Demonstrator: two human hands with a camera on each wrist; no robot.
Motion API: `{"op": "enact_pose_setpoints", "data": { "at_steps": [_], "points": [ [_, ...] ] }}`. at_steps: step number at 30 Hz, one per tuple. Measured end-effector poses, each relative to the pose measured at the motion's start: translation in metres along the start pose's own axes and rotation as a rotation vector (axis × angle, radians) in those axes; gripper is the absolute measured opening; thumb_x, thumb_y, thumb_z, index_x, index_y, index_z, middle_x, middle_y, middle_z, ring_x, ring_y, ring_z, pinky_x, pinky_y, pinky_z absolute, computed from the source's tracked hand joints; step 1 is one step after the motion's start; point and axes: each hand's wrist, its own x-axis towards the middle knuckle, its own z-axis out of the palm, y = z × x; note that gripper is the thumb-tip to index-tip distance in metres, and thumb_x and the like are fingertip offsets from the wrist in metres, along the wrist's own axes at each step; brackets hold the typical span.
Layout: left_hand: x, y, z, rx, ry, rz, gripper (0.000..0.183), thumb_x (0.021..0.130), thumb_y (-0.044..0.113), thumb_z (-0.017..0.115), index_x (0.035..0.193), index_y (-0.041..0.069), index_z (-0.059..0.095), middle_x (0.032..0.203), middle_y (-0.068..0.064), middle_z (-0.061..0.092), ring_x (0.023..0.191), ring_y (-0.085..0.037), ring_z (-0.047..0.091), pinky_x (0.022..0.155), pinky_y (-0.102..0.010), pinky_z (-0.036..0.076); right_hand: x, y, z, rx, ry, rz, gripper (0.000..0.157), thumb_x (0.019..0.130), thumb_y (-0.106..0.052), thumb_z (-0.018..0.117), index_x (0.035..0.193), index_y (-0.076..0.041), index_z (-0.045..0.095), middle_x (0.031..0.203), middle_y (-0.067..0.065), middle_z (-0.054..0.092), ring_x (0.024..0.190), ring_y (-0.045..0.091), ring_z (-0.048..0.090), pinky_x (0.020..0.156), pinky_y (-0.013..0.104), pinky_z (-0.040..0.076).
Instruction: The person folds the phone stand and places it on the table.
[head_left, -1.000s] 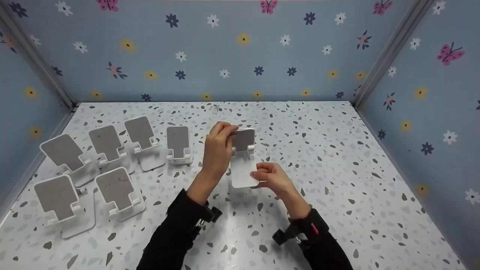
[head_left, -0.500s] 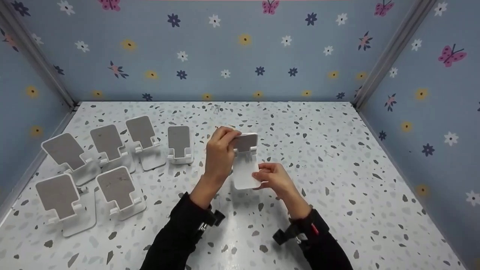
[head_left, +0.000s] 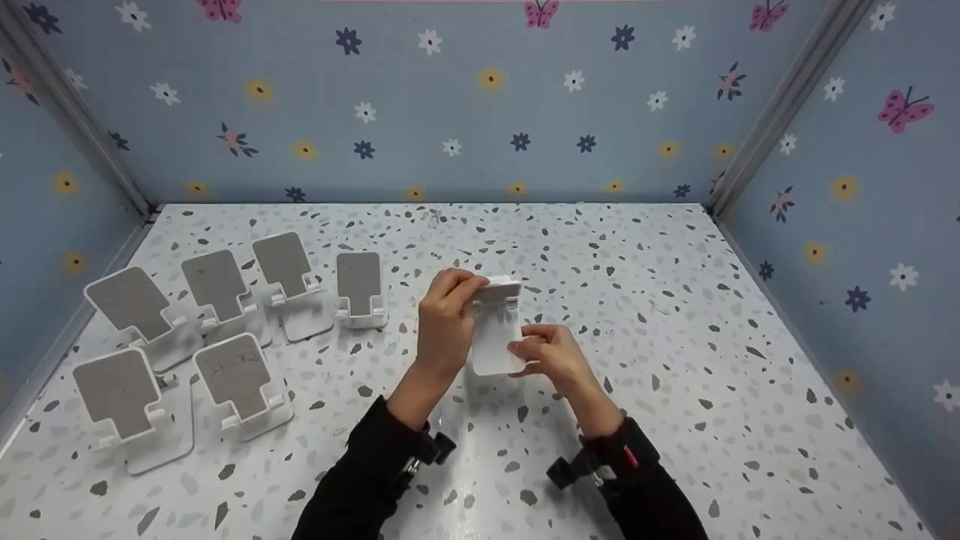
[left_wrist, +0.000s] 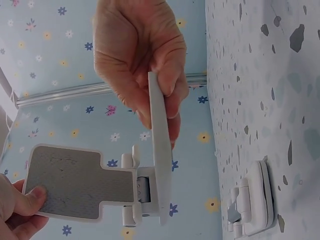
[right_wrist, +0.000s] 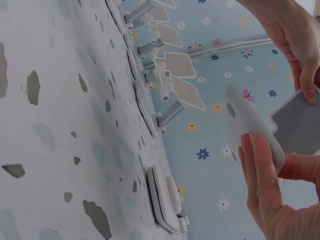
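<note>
Phone stand [head_left: 496,337] held above surface [head_left: 637,262], between both hands | long axis runs away from person, padded panel [left_wrist: 70,181] farthest | left hand [head_left: 445,322] pinches padded panel | right hand [head_left: 553,358], nearer base plate's [head_left: 491,358] close end, pinches its right edge

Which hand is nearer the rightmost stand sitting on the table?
Left. The left hand is to the right of the rightmost stand, not touching it; the right hand is farther right, pinching the held stand.
</note>
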Motion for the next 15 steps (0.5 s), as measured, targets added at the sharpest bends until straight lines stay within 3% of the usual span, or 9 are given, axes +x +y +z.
{"op": "enact_pose_setpoints", "data": {
  "at_steps": [15],
  "points": [
    [-0.019,0.009,0.012,-0.032,0.004,0.068,0.020,0.071,-0.020,0.057,0.076,-0.003,0.067,0.078,-0.008,0.056,0.075,-0.020,0.055,0.069,-0.022,0.049,0.001,-0.005,-0.009,0.038,0.050,-0.015,0.029,0.078,0.003,0.057,0.103,0.017,0.053,0.090,0.022,0.061,0.075,0.026,0.062,0.058,0.032,0.053]
  ]
}}
